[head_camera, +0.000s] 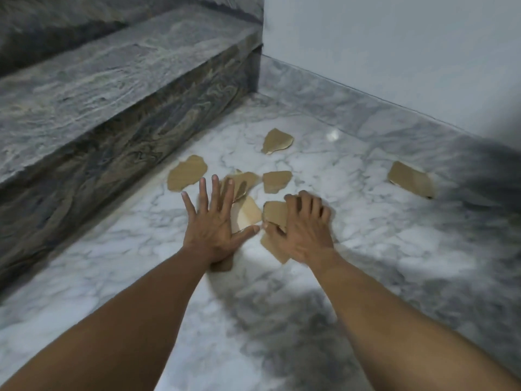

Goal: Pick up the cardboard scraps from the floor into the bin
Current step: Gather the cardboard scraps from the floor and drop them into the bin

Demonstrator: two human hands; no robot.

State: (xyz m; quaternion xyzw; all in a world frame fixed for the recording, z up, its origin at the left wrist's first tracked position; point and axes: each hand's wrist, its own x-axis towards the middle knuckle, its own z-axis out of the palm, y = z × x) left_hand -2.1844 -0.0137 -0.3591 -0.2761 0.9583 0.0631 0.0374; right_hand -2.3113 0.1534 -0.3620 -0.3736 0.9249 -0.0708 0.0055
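We have both hands low over the marble floor (366, 221) in the middle of the frame, among the cardboard scraps. Our left hand (214, 221) is flat with its fingers spread wide, lying over one scrap (248, 214) and the edge of another (242, 182) just above it. Our right hand (303, 224) is curled, its fingers (310, 204) bent down onto a scrap (275, 211); it is blurred, so we cannot tell whether that piece is truly pinched or only pressed. A further piece (275, 248) pokes out below the same hand.

The bin is not in view, so nothing seen here is in it yet. Loose pieces lie left of centre near the step (186, 173), at centre (276, 180), higher up (277, 141) and far right (411, 179).

The risk, as we judge it, is that flat thin pieces on polished stone slide away instead of lifting, or that a bundle gripped loosely sheds a piece. The far-right scrap lies well apart from the others and could be missed.

That far-right scrap is the most elongated, its long axis running from upper left to lower right. The left one runs lower left to upper right, and the upper one likewise.
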